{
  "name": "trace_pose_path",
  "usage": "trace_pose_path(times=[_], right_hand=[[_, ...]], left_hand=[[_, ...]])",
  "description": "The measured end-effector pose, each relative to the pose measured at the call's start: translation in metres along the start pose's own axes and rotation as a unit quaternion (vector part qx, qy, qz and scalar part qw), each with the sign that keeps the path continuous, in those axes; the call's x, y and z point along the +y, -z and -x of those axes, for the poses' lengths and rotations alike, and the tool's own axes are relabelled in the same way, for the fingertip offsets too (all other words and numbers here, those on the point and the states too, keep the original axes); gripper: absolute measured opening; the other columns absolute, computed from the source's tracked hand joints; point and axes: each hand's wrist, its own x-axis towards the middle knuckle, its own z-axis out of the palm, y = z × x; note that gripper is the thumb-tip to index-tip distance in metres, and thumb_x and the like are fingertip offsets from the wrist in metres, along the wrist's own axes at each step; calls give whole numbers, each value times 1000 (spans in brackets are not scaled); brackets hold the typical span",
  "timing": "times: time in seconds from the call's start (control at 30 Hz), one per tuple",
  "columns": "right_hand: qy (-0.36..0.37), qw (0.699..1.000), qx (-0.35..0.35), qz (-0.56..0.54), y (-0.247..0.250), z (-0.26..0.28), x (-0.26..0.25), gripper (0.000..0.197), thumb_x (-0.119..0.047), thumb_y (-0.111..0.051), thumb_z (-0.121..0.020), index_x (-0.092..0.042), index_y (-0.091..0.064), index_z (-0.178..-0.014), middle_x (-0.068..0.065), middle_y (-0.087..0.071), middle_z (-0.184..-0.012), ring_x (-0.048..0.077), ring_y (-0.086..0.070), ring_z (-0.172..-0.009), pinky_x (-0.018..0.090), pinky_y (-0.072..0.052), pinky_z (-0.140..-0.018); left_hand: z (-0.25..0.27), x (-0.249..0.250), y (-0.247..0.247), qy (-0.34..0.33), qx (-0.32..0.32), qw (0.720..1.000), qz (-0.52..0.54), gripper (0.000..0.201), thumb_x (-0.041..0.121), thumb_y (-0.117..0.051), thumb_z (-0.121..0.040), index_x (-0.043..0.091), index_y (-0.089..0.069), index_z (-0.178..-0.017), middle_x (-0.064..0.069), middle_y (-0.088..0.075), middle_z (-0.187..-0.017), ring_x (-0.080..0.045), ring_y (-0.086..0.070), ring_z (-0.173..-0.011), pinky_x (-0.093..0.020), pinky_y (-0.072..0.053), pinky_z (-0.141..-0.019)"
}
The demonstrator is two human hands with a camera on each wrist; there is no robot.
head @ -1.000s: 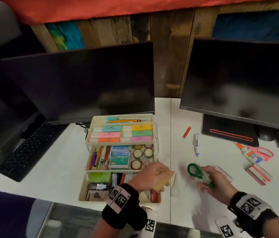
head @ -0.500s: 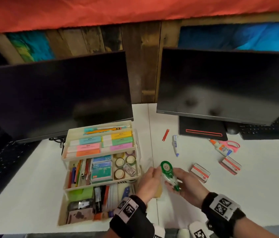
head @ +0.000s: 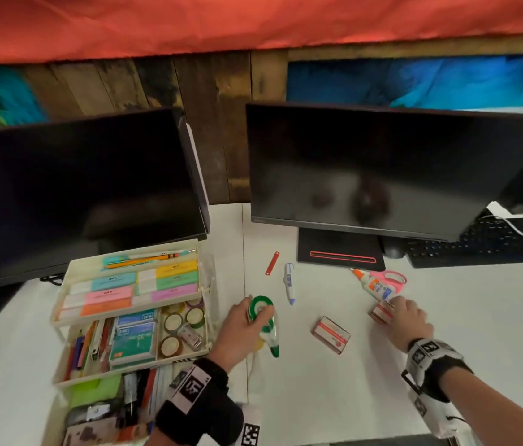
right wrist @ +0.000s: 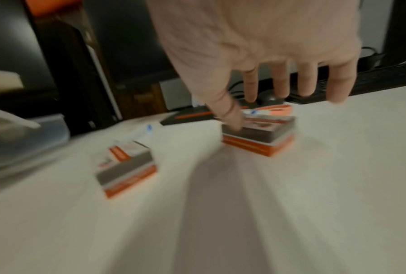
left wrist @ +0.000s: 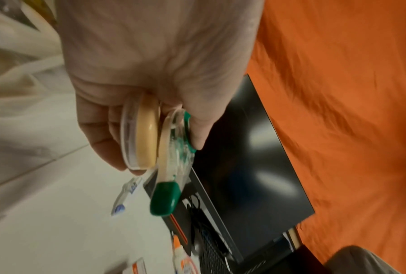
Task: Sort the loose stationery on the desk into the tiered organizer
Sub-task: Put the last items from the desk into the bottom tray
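Two hands over desk (head: 318, 397): left hand (head: 237, 329) grips green correction tape (head: 261, 317) plus tan roll (left wrist: 147, 137) beside tiered organizer (head: 61, 312); right hand (head: 409, 318), fingers spread, thumb touching far staple box (right wrist: 258, 137); glue bottle (head: 372, 286) beyond.

Box (head: 379, 312) half under right hand (head: 409, 318)

2 dark monitors (head: 366, 162), wooden plank wall (head: 215, 101)

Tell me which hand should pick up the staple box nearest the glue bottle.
Right. The right hand is already over that staple box, its thumb touching the top. The left hand is occupied, gripping the green tape dispenser and a yellow one, beside the organizer.
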Motion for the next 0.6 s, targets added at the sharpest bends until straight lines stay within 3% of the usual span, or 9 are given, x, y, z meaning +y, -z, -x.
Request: trace_pose_path(times=[0.1, 0.2, 0.27, 0.37, 0.43, 0.53, 0.6], right_hand=[[59, 997, -25, -40, -11, -4, 13, 36, -23, -54, -89, -14, -39, -122, 10, -50, -124, 33, -49, -109, 41, -42, -88], [72, 990, -9, -119, -19, 8, 6, 44, -26, -62, -87, -7, -44, -122, 17, -54, -116, 36, -50, -102, 41, -42, -85], [74, 974, 18, -215, -18, 23, -10, 47, -30, -66, -84, -3, -48, -119, 15, -53, -103, 32, -50, -92, 37, -42, -82], [129, 954, -3, -269, -19, 48, -43, 36, -27, -69, -83, -14, -49, -110, 7, -44, -100, 23, -45, -88, 30, -38, -83], [169, 959, -15, -229, -30, 60, -63, 36, -33, -70, -82, -16, -47, -104, 6, -42, -100, 26, -46, -91, 32, -39, -85], [187, 979, -21, -85, -50, 64, -76, 42, -38, -57, -89, -11, -44, -119, 8, -44, -111, 31, -50, -101, 39, -44, -84], [197, 980, -25, -26, -53, 63, -78, 41, -38, -50, -92, -13, -41, -124, 8, -46, -113, 31, -50, -102, 39, -45, -80]], left_hand=[[9, 7, 12, -7, 12, 999, 32, 23, 43, -57, -89, 22, -61, -100, -7, -63, -108, -20, -61, -103, -32, -46, -91], [21, 15, 24, -17, 23, 998, 50, 18, 38, -55, -92, 22, -59, -99, -5, -64, -105, -14, -61, -97, -24, -45, -80], [28, 17, 34, -22, 39, 997, 57, 7, 36, -54, -92, 30, -57, -95, 4, -64, -101, -6, -60, -91, -19, -45, -75], [36, 19, 47, -24, 48, 994, 91, 5, 34, -54, -92, 38, -51, -92, 13, -60, -97, 3, -57, -88, -17, -43, -68], [42, 21, 56, -29, 53, 994, 89, 6, 33, -53, -93, 36, -51, -97, 15, -59, -96, 2, -57, -89, -21, -48, -76], [47, 21, 77, -34, 69, 993, 91, 16, 37, -53, -92, 34, -53, -108, 9, -62, -107, -7, -60, -99, -35, -49, -94], [52, 18, 94, -44, 79, 992, 93, 36, 44, -54, -89, 29, -53, -121, 5, -63, -118, -5, -61, -104, -32, -47, -97]])
